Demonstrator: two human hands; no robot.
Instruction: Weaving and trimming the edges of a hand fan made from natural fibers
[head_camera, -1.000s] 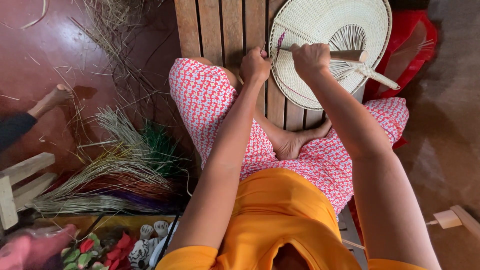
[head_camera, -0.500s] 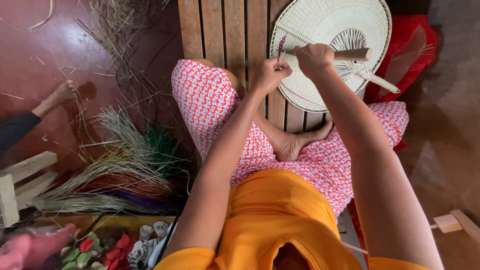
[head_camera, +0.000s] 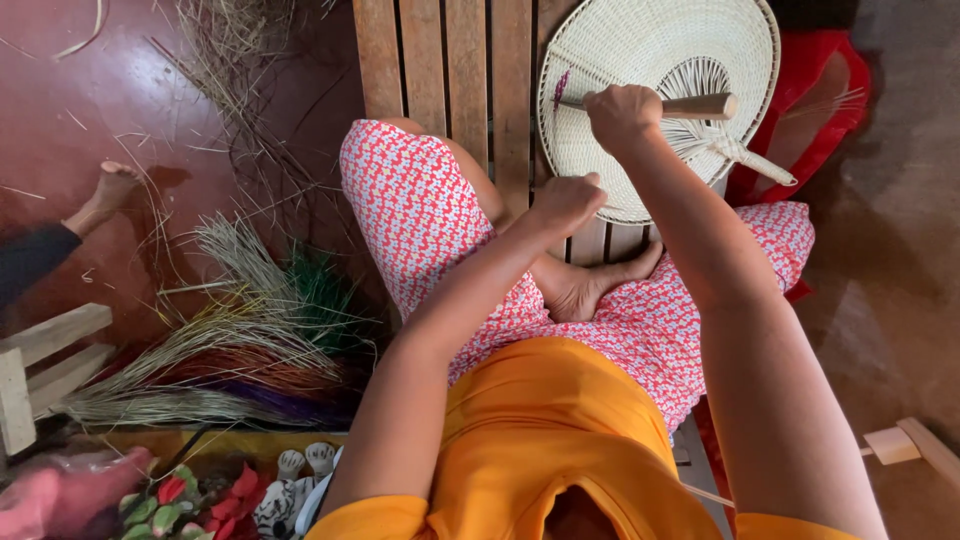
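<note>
While the right hand keeps gripping the wooden-handled awl on the woven fan, the left hand has dropped from the fan's left rim to its lower edge. It is clenched there; whether it pinches a strand, I cannot tell.

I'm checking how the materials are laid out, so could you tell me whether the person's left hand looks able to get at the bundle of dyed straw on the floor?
Probably yes. The left hand rests at the woven fan's edge, and the dyed straw bundle lies uncovered on the floor on that same side, beyond the left knee. It would likely need a lean.

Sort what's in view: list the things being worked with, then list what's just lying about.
In use:
right hand
wooden-handled tool
woven fan
left hand

Lying about:
bundle of dyed straw
loose dry grass
red plastic stool
another person's foot
</note>
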